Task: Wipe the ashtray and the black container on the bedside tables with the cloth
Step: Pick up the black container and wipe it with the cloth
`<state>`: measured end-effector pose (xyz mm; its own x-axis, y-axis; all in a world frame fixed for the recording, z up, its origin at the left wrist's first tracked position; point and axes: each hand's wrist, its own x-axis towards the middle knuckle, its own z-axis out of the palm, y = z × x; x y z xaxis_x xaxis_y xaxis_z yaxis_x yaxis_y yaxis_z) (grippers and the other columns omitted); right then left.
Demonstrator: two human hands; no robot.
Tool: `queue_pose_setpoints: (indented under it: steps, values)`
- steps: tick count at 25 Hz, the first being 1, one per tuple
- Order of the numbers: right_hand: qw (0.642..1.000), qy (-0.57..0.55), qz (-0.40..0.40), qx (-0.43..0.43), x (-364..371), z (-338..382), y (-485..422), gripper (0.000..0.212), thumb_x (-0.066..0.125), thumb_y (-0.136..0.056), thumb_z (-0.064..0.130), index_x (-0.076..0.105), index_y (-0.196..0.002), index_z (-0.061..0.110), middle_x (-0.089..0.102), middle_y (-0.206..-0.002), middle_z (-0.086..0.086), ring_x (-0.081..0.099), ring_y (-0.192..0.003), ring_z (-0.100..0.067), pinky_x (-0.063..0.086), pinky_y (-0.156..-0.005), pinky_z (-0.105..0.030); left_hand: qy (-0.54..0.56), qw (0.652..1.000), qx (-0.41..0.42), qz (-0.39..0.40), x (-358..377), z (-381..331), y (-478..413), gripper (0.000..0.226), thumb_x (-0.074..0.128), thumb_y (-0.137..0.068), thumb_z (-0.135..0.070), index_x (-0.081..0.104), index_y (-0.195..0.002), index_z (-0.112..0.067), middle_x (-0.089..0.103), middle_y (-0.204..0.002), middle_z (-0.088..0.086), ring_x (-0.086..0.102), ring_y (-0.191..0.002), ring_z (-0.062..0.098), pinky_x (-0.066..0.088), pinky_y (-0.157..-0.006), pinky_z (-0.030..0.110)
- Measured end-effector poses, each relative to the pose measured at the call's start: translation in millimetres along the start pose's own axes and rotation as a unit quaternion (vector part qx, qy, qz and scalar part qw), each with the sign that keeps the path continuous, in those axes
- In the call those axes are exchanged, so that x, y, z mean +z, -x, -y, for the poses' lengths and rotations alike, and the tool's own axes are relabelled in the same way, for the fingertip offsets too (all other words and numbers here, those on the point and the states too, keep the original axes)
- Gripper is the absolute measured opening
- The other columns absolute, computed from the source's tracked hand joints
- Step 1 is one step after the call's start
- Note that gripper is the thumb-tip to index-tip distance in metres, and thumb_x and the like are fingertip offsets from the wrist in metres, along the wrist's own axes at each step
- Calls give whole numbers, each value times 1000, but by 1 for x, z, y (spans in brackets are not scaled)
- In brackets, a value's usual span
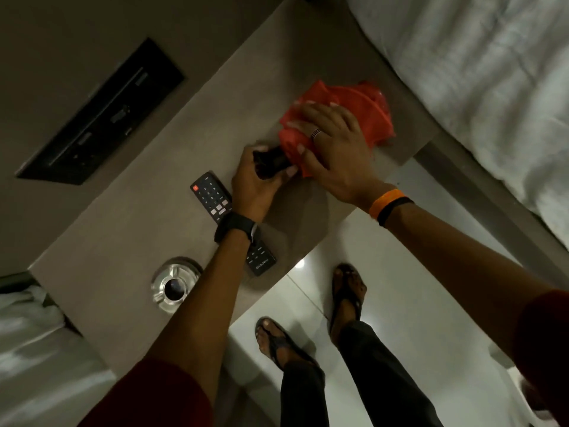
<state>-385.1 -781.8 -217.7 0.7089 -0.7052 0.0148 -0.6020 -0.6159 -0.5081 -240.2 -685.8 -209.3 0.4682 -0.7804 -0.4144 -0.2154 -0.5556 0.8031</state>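
Left hand (255, 183) closed around the black container (272, 163), near the middle of the bedside table (129, 241). Right hand (331, 149) spread flat, palm down, pressing the red cloth (366, 109) against the container's right side. Cloth bunched toward the table's far right, next to the white bedding (492, 87). Metal ashtray (174, 285) on the near left of the table, untouched. Black remote control (212, 195) under the left wrist.
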Motion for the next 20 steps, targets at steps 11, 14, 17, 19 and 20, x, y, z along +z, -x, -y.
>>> queue_pose_setpoints:
  steps: [11,14,17,19,20]
  values:
    - [943,-210,-201,163,-19,1,-18,25,41,-102,33,63,-91,32,67,-95,3,61,-94,-14,44,-103,-43,-162,943,283,-65,-25,-63,18,35,82,-72,-3,64,-103,-6,57,-120,23,57,-111,23,41,-84,-3]
    - [889,-292,-101,337,-47,-27,-41,35,46,-98,39,59,-67,28,61,-73,10,58,-71,-7,49,-80,-37,-176,919,351,-44,-22,-79,10,33,74,-70,8,64,-95,-11,56,-124,21,51,-117,19,40,-90,-2]
    - [892,-329,-106,292,-53,-6,-45,29,45,-99,34,70,-87,24,72,-92,4,66,-87,-11,52,-88,-40,-188,908,375,1,-27,-95,1,42,63,-69,14,56,-89,-23,55,-127,17,53,-118,28,50,-92,20]
    - [881,-401,-161,194,-48,18,-30,28,43,-102,26,62,-122,30,69,-114,8,65,-105,-9,51,-100,-38,-206,899,385,37,-27,-96,0,44,55,-67,18,52,-83,-23,53,-128,17,54,-114,34,53,-88,42]
    - [873,-420,-180,169,-45,21,-21,31,42,-103,25,55,-130,29,65,-117,13,63,-108,-5,51,-101,-36,-212,896,386,55,-24,-95,1,43,53,-68,18,50,-84,-22,51,-131,18,53,-114,36,53,-87,47]
